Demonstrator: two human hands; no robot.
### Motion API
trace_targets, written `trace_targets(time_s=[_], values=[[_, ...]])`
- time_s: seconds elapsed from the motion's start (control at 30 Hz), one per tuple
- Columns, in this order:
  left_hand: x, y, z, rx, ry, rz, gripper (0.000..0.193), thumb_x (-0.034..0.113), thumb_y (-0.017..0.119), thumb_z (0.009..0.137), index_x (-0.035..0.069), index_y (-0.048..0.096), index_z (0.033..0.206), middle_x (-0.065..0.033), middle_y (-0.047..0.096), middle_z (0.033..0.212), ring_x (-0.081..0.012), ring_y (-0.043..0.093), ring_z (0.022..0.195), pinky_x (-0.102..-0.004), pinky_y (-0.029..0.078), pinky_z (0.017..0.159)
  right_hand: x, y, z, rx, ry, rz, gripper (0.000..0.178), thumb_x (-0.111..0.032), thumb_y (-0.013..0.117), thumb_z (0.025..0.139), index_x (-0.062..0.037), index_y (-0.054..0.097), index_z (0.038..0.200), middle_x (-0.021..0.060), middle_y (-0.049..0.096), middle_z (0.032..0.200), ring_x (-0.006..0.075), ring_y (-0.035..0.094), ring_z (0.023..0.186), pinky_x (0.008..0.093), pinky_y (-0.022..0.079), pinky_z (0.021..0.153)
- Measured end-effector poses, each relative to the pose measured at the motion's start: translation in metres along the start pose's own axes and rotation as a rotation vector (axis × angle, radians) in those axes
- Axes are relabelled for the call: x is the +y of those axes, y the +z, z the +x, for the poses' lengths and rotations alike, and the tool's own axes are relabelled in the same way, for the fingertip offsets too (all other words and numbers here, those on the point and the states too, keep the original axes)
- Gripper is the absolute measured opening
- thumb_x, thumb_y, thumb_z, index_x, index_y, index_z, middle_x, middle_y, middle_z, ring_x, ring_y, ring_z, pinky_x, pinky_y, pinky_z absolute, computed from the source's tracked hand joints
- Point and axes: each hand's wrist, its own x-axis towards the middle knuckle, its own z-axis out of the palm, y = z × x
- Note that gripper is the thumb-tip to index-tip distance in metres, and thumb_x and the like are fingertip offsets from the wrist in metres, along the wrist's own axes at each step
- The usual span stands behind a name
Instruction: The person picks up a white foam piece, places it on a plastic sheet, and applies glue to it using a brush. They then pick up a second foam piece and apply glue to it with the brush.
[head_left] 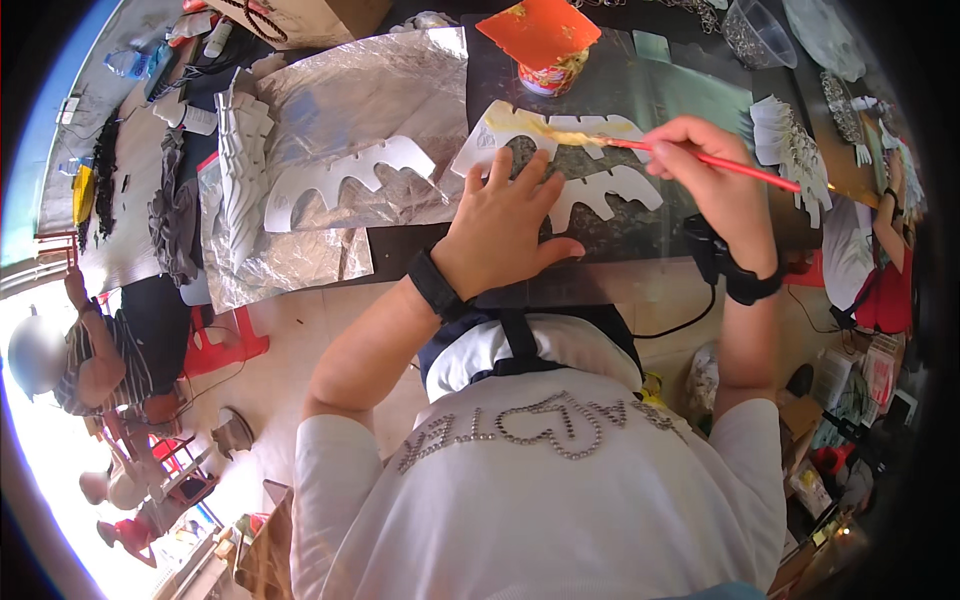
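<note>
My right hand (700, 165) grips a red-handled brush (745, 172), its bristle end lying on a white cut-out card piece (510, 122) streaked with yellowish paste. Fingers spread, my left hand (508, 220) rests with its fingertips on the lower edge of that card. Just right of the left hand, a second notched white piece (607, 192) lies on the dark table. Another notched white piece (345, 182) sits on the clear plastic sheet to the left. Beyond the pasted card stands a small tub (553, 75) with an orange card (540, 32) smeared with paste on top.
A stack of folded white pieces (243, 150) stands at the left, and another white stack (788, 150) at the right. Clear plastic sheeting (370, 90) covers the table's left part. A clear plastic bowl (760, 35) sits far right. Other people work at both sides.
</note>
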Motion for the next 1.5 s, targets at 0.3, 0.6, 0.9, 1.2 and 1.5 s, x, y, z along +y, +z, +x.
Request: trace_targets(time_s=[0.3, 0.6, 0.9, 1.2, 1.5], values=[[0.0, -0.001, 0.0, -0.034, 0.003, 0.029, 0.071, 0.058, 0.062, 0.081, 0.007, 0.052, 0.13, -0.0147, 0.042, 0.142, -0.0437, 0.038, 0.127, -0.0556, 0.035, 0.101, 0.008, 0.001, 0.001, -0.012, 0.047, 0.056, 0.018, -0.015, 0.055, 0.096, 0.0007, 0.064, 0.099, 0.0042, 0.066, 0.084, 0.0095, 0.063, 0.074, 0.0225, 0.05, 0.07], [0.003, -0.002, 0.004, -0.043, 0.005, 0.057, 0.07, 0.058, 0.06, 0.082, 0.007, 0.052, 0.129, -0.0144, 0.042, 0.141, -0.0418, 0.039, 0.126, -0.0567, 0.038, 0.098, 0.014, -0.012, -0.007, 0.152, 0.045, 0.1, 0.023, -0.019, 0.054, 0.097, 0.0016, 0.063, 0.1, 0.0071, 0.066, 0.085, 0.0119, 0.064, 0.074, 0.0234, 0.05, 0.067], [0.002, -0.001, 0.008, -0.009, 0.054, 0.048, 0.07, 0.058, 0.061, 0.082, 0.004, 0.053, 0.126, -0.0182, 0.046, 0.135, -0.039, 0.04, 0.125, -0.0526, 0.037, 0.1, 0.016, -0.008, -0.014, 0.137, -0.011, 0.141, 0.019, -0.016, 0.056, 0.096, 0.0016, 0.062, 0.099, 0.0055, 0.066, 0.083, 0.0105, 0.064, 0.074, 0.0238, 0.052, 0.067], [-0.003, 0.001, 0.014, 0.034, 0.122, 0.013, 0.069, 0.053, 0.066, 0.08, -0.001, 0.053, 0.121, -0.02, 0.048, 0.123, -0.0374, 0.044, 0.12, -0.0461, 0.039, 0.099, 0.019, -0.013, -0.017, 0.062, -0.015, 0.041, 0.014, -0.01, 0.056, 0.095, 0.0013, 0.062, 0.102, 0.0051, 0.066, 0.089, 0.0104, 0.064, 0.079, 0.0233, 0.051, 0.073], [-0.003, 0.0, 0.021, 0.005, 0.128, -0.053, 0.068, 0.053, 0.067, 0.078, -0.002, 0.053, 0.117, -0.0192, 0.048, 0.115, -0.0374, 0.052, 0.107, -0.0441, 0.042, 0.093, 0.024, -0.013, -0.021, 0.066, 0.048, 0.038, 0.012, -0.008, 0.056, 0.095, 0.001, 0.062, 0.1, 0.0033, 0.065, 0.087, 0.0092, 0.063, 0.078, 0.023, 0.052, 0.073]])
